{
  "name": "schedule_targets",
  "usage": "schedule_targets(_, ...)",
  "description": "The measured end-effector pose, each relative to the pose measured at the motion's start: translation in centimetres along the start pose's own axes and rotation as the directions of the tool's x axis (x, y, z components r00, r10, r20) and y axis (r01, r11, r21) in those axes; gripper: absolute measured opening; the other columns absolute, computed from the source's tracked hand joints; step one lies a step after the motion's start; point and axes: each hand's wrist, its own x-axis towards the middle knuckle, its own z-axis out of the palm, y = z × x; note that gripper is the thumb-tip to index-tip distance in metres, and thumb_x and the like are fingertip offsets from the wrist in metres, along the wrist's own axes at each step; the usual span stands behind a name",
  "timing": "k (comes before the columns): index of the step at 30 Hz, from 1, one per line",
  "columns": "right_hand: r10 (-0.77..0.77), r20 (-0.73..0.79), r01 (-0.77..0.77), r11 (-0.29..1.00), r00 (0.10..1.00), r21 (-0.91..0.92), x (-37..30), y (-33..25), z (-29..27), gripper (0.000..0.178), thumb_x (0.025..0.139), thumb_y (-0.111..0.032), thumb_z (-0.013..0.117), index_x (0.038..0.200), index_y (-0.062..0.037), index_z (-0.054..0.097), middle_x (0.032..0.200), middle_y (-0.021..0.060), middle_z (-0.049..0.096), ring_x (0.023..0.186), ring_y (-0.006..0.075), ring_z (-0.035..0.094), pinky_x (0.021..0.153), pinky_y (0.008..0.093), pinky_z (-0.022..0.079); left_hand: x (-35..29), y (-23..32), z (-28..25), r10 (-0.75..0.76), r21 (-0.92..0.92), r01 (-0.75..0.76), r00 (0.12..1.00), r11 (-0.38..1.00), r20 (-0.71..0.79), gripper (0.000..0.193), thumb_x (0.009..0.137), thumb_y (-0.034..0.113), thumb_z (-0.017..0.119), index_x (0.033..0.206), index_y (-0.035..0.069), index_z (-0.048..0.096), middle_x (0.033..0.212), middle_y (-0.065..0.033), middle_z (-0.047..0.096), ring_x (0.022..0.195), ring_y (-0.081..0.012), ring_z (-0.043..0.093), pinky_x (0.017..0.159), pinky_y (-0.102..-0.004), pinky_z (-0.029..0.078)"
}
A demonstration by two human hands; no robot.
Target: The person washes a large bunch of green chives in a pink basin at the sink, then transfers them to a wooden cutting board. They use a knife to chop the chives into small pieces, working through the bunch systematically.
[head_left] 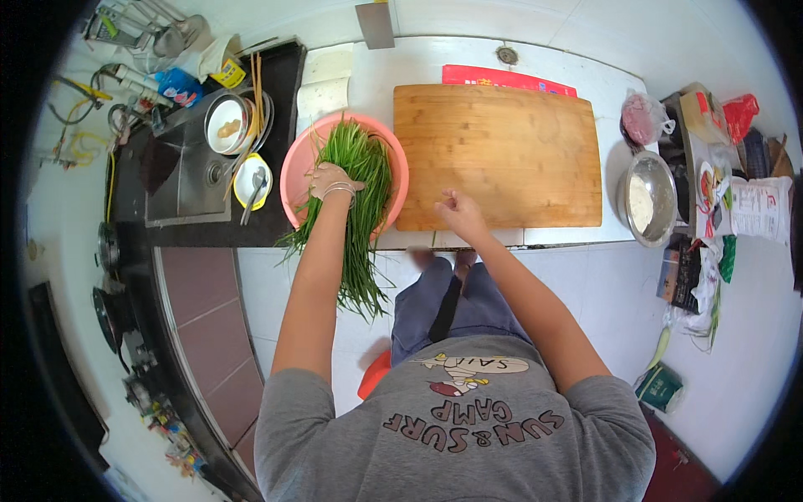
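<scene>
Apparently gathering garlic chives (368,176) with half-spread left hand (333,181), cannot tell if gripping; next, grasp firmly, with seemingly empty right hand (462,215) loosely curled.

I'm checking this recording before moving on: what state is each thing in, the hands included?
Left hand: on the greens, thumb spread
Right hand: at the near edge of the board, fingers bent
Greens: long, draped over the near rim of the basin
Basin: upright, holding the greens
Board: lying flat
Metal bowl: upright, pale contents inside
Yellow dish: upright, spoon resting in it
</scene>
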Motion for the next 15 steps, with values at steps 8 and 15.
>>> schedule_targets(8,0.034,0.031,-0.036,0.995,0.999,0.094,0.8,3.1,2.4,0.046,0.078,-0.028,0.066,0.111,0.0038,0.058,0.084,0.0164,0.065,0.078,0.0242,0.063,0.071,0.0343,0.05,3.4,-3.8,0.3,0.315,-0.152,-0.321,0.947,0.935,-0.061,0.067,0.062,0.026,0.076,0.116,-0.003,0.047,0.109,-0.0234,0.06,0.101,-0.034,0.06,0.087,-0.039,0.049)
schedule_targets(15,0.044,0.103,-0.053,0.994,0.994,0.091,1.7,3.1,0.6,0.047,0.077,-0.029,0.067,0.111,0.0026,0.058,0.085,0.0165,0.064,0.079,0.0232,0.062,0.071,0.0329,0.049,2.8,-6.1,-1.7,0.419,-0.326,-0.446,0.895,0.834,-0.153,0.065,0.056,0.025,0.079,0.108,-0.003,0.053,0.098,-0.0239,0.063,0.096,-0.0361,0.061,0.085,-0.0405,0.048)
